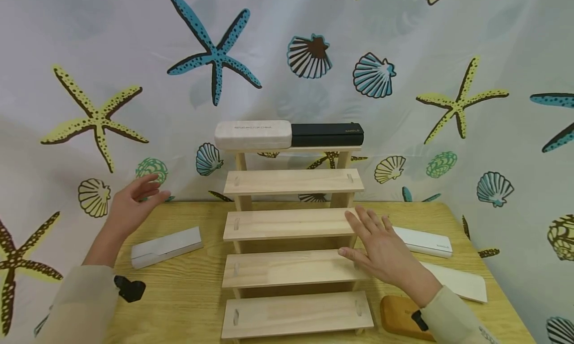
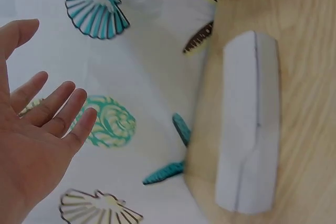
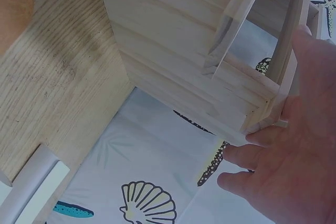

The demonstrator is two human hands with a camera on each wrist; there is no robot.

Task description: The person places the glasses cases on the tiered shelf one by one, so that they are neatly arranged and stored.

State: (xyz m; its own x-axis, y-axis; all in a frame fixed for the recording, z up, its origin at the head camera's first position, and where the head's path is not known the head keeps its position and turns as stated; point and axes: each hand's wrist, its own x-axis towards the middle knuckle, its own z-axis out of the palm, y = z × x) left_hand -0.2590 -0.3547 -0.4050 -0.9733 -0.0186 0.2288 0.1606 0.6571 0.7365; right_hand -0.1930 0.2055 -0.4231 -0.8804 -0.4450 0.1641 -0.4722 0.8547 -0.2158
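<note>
Left hand (image 1: 133, 204) loose; right hand (image 1: 384, 250) spread; black case (image 1: 326, 135) closed atop rack (image 1: 291, 223); contents hidden

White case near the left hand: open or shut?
Shut: the left wrist view shows the white case closed along one thin seam.

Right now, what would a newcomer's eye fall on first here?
Probably the stepped rack central on the table, a white case and a black case side by side on its top step. Next, the pale cloth behind, printed with starfish and shells. Then the left hand and right hand, flanking the rack.
</note>
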